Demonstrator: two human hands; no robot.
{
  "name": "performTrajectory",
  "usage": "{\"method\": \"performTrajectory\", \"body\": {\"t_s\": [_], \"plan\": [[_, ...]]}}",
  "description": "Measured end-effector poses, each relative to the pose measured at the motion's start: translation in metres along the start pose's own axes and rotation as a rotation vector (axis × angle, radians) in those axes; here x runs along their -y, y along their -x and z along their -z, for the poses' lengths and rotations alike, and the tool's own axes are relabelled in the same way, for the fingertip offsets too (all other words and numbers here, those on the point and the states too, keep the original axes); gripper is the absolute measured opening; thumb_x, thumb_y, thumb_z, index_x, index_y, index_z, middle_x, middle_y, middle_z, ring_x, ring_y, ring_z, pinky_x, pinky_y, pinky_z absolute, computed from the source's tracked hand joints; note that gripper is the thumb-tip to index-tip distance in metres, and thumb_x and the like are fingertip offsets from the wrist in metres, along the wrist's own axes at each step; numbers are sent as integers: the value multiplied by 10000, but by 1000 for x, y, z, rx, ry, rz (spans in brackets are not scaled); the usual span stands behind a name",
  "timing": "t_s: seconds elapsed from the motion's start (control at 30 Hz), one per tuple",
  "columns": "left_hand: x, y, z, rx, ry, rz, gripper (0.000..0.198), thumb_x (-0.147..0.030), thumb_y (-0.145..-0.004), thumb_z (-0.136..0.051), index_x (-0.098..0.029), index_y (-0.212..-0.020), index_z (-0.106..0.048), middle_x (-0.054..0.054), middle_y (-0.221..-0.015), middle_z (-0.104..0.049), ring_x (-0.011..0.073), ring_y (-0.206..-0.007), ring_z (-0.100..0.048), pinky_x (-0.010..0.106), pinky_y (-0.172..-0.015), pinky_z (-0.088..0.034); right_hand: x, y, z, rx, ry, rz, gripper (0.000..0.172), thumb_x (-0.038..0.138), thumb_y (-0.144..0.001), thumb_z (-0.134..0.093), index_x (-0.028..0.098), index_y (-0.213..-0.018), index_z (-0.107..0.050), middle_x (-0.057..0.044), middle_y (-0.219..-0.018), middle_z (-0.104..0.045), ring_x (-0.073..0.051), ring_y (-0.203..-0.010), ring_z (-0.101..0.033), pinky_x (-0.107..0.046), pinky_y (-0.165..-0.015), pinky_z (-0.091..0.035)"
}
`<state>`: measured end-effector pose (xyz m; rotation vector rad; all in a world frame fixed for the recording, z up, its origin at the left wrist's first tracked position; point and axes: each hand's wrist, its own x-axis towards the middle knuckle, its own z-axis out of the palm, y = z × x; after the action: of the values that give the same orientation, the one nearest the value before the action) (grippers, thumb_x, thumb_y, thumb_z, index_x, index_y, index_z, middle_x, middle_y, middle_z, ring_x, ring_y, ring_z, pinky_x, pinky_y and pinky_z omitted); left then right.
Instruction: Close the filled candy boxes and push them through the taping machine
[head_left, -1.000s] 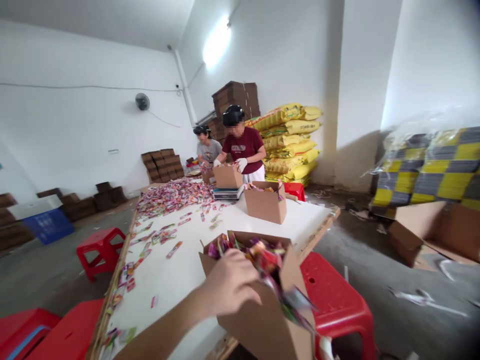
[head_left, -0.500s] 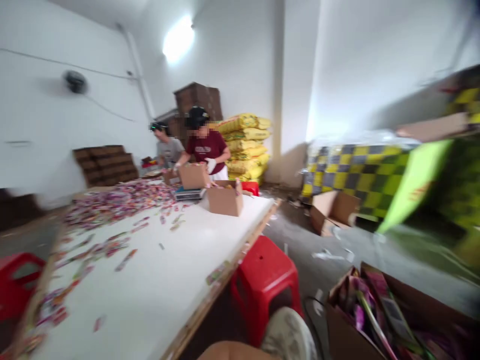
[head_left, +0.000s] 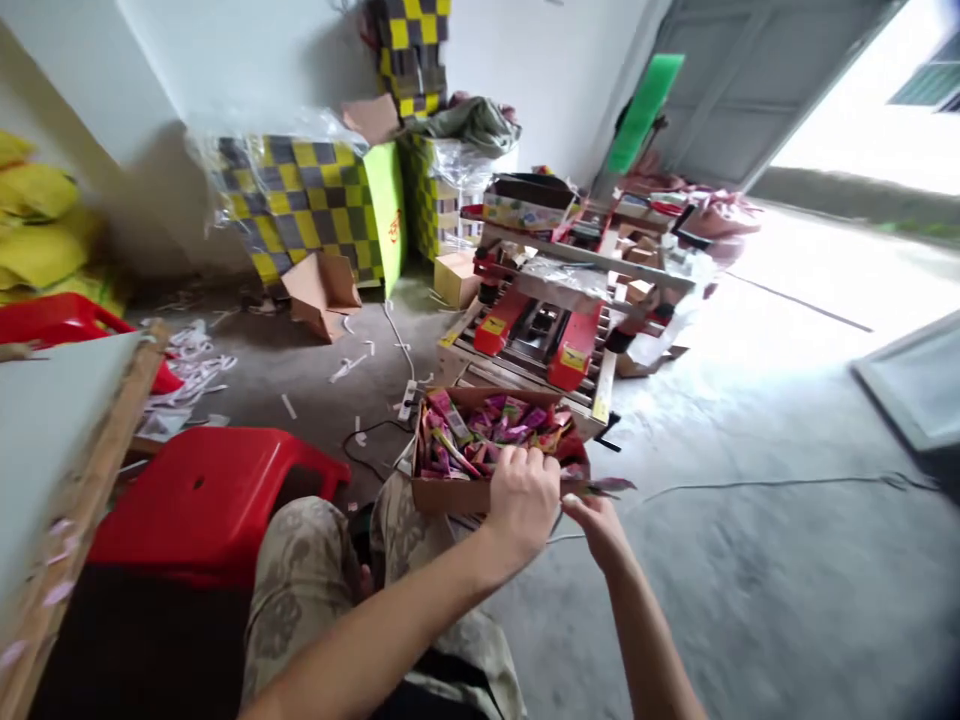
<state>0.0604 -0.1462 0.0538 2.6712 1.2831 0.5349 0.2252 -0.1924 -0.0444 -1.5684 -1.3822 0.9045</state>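
Observation:
A cardboard box (head_left: 450,494) full of pink and purple printed packets (head_left: 510,420) is in front of my knees. My left hand (head_left: 526,498) is curled closed at the box's near side, toward its right corner. Its fingers point away from me, so what they hold is hidden. Just right of it, my right hand (head_left: 600,525) is closed around a slim, dark, shiny packet (head_left: 613,486), whose end sticks out past the fingers beyond the box's right corner.
A red stool (head_left: 187,500) stands left of my legs, beside a white table (head_left: 52,430) with a wooden edge. Behind the box is a roller machine (head_left: 536,340) with red parts. An open carton (head_left: 322,295), paper scraps and cables (head_left: 772,484) lie on the floor.
My view has swung right and down, from the table with two people to the box. Both my hands have come into view at its near right corner.

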Motion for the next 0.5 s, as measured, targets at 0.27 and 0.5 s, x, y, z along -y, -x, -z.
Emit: {"method": "performTrajectory", "body": {"t_s": [0.27, 0.5], "plan": [[33, 38, 30, -482, 362, -224, 257, -225, -850, -536, -200, -1102, -491, 98, -1108, -495, 233, -1065, -484, 479, -1031, -331, 20, 14, 23, -92, -529, -113, 529, 404, -688, -771, 241, -1149, -570, -89, -1036, -638, -230, -909, -617, -345, -743, -531], [103, 52, 50, -418, 319, 44, 51, -210, -882, -536, -206, -911, -577, 31, -903, -601, 185, -870, -534, 342, -826, -414, 80, -16, 53, -294, -390, 122, 266, 348, -602, -818, 189, -760, -673, -25, -692, -637, -131, -529, -551, -252, -474, -489]]}}
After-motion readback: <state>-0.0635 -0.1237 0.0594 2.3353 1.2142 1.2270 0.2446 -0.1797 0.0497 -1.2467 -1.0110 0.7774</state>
